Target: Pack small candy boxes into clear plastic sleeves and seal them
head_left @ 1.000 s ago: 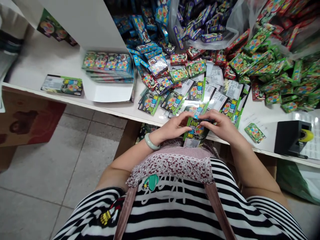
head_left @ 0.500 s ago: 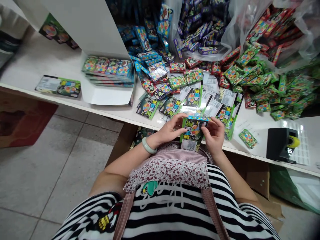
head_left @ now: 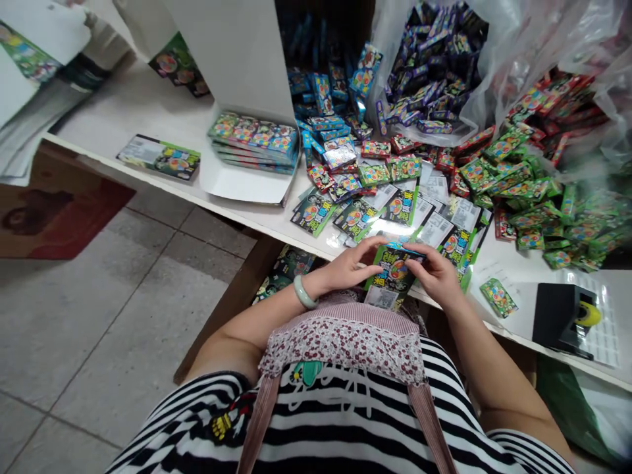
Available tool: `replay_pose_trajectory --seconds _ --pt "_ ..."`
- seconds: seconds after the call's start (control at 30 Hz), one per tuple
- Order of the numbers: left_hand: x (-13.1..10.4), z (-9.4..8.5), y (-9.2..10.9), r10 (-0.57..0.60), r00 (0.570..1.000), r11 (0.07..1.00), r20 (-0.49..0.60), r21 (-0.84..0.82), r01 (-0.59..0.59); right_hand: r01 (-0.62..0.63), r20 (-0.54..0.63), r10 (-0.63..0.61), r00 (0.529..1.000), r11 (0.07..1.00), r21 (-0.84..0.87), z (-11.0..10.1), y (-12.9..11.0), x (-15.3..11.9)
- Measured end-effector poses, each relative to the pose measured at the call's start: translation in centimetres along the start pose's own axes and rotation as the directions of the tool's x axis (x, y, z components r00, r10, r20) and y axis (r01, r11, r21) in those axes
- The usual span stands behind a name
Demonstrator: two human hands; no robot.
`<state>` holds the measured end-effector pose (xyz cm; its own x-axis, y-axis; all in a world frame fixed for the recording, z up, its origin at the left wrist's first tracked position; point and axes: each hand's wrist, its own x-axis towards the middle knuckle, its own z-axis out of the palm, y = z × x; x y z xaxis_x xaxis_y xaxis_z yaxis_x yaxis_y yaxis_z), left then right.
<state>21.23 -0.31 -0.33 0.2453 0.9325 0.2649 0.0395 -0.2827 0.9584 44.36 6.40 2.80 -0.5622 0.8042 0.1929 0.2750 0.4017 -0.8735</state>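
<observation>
Between my two hands, close to my apron at the table's front edge, is a black-and-green printed packet (head_left: 390, 271) with a blue edge along its top. My left hand (head_left: 356, 266), with a pale bangle at the wrist, grips its left side between thumb and fingers. My right hand (head_left: 433, 271) holds the right side, thumb on the front face. Just beyond lie flat black-and-green cards (head_left: 356, 219) with white labels. Small blue, red and green boxes (head_left: 374, 173) are scattered behind them.
Bags of purple boxes (head_left: 434, 85) and red boxes (head_left: 538, 105) stand at the back. An open white carton (head_left: 241, 187) holds stacked boxes at left, beside a flat packet (head_left: 160, 157). A black tape dispenser (head_left: 557, 319) and green box (head_left: 498, 297) sit at right.
The whole view has shifted, so the table's contents appear farther right, and papers show at the upper left. Both hands still hold the packet, which is slightly more tilted.
</observation>
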Motion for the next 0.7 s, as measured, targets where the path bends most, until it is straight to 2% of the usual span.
replay_pose_trajectory --seconds 0.1,0.17,0.2,0.27,0.3,0.33,0.37,0.43,0.47,0.5,0.53,0.57,0.63,0.7 --pt "-0.8 -1.4 0.9 0.041 0.999 0.998 -0.032 0.041 -0.039 0.081 -0.073 -0.084 0.994 0.996 -0.044 0.0 -1.1 0.7" --pt "-1.7 -3.7 1.5 0.104 0.978 0.995 -0.184 0.034 -0.099 0.132 -0.099 -0.143 0.985 0.986 -0.103 0.0 -2.4 1.5" --pt "-2.2 -5.1 1.7 0.137 0.941 0.991 -0.31 0.039 -0.131 0.158 -0.115 -0.174 0.978 0.978 -0.137 0.1 -3.1 1.9" --pt "-3.4 -8.0 1.8 0.187 0.815 0.982 -0.549 0.081 -0.17 0.214 -0.13 -0.242 0.961 0.957 -0.197 0.4 -4.8 2.9" --pt "-3.9 -9.3 1.8 0.2 0.75 0.979 -0.63 0.107 -0.171 0.248 -0.141 -0.282 0.949 0.944 -0.218 0.7 -5.7 3.3" --pt "-4.5 -10.3 1.6 0.21 0.701 0.977 -0.682 0.129 -0.167 0.29 -0.166 -0.331 0.929 0.928 -0.233 1.0 -6.7 3.7" --pt "-5.0 -11.1 1.5 0.215 0.671 0.977 -0.71 0.143 -0.161 0.338 -0.219 -0.392 0.894 0.909 -0.244 1.3 -7.5 4.1" --pt "-5.8 -11.7 1.0 0.205 0.644 0.979 -0.737 0.146 -0.144 0.445 -0.37 -0.518 0.771 0.854 -0.269 2.3 -8.9 4.7" --pt "-6.1 -11.6 0.8 0.194 0.637 0.981 -0.746 0.141 -0.133 0.489 -0.4 -0.563 0.723 0.827 -0.279 2.9 -9.3 4.9" --pt "-6.3 -11.4 0.5 0.182 0.633 0.983 -0.752 0.134 -0.122 0.525 -0.379 -0.595 0.709 0.804 -0.279 3.6 -9.5 5.1" --pt "-6.4 -11.1 0.4 0.168 0.631 0.986 -0.758 0.127 -0.11 0.548 -0.308 -0.609 0.731 0.793 -0.268 4.4 -9.4 5.4" --pt "-6.5 -10.9 0.2 0.152 0.63 0.988 -0.762 0.117 -0.096 0.548 -0.201 -0.596 0.777 0.799 -0.249 5.2 -9.2 5.5" --pt "-6.4 -10.4 0.1 0.128 0.637 0.992 -0.76 0.104 -0.076 0.495 -0.005 -0.511 0.859 0.835 -0.241 6.6 -8.4 5.8" --pt "-6.3 -10.2 0.2 0.124 0.649 0.992 -0.751 0.099 -0.075 0.446 0.041 -0.451 0.891 0.857 -0.258 7.1 -7.5 5.7"
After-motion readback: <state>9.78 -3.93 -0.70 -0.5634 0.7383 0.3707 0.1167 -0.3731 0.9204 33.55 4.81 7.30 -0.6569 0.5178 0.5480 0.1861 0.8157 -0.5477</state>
